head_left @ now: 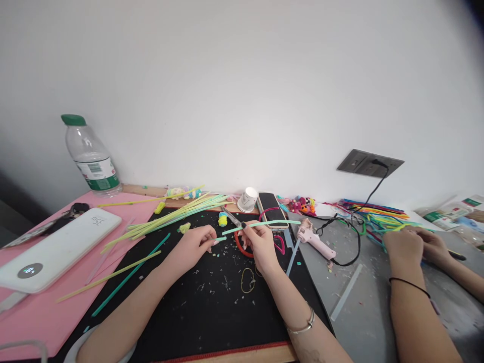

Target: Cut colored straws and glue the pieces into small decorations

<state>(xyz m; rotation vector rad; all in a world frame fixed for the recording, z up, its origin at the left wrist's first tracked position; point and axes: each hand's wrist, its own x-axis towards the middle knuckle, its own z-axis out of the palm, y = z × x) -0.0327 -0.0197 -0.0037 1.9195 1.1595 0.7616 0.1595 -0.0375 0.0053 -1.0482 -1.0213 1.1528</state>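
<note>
**Hands.** Left hand [194, 245]: fingers [212, 242] clenched in a pinch on the near end of a green strip [272, 223]. Right hand [259, 242]: fingers [247, 228] pinched on the same strip, further along it. A bracelet sits on the right wrist.

**Item held.** The green strip runs from the left fingers through the right fingers and on past them to the right. Its free end lies over a phone [270, 204]. The strip is held just above a black mat [212, 312] on the counter [363, 312].

**Around the fingers.**
- Just beyond the gap between the two sets of fingers: scissors [232, 218] and a small yellow and blue piece [223, 219].
- Under the right fingers: a red ring [239, 248]. On the near side of them lies a thin elastic loop [247, 280].
- Beyond the right fingers: a paper cup [247, 199].
- Right of the right fingers: a pink glue gun [313, 239] with a black cord running up to a wall socket [368, 162].
- Left of and beyond the left fingers: a bundle of yellow-green strips [170, 217].
- Well left of the left fingers: a white power bank [56, 249] on a pink sheet [38, 312], and a water bottle [91, 159] behind it.

**Other person.** Two hands [403, 247] at the far right, well apart from the right fingers, rest beside a pile of coloured strips [378, 217].
</note>
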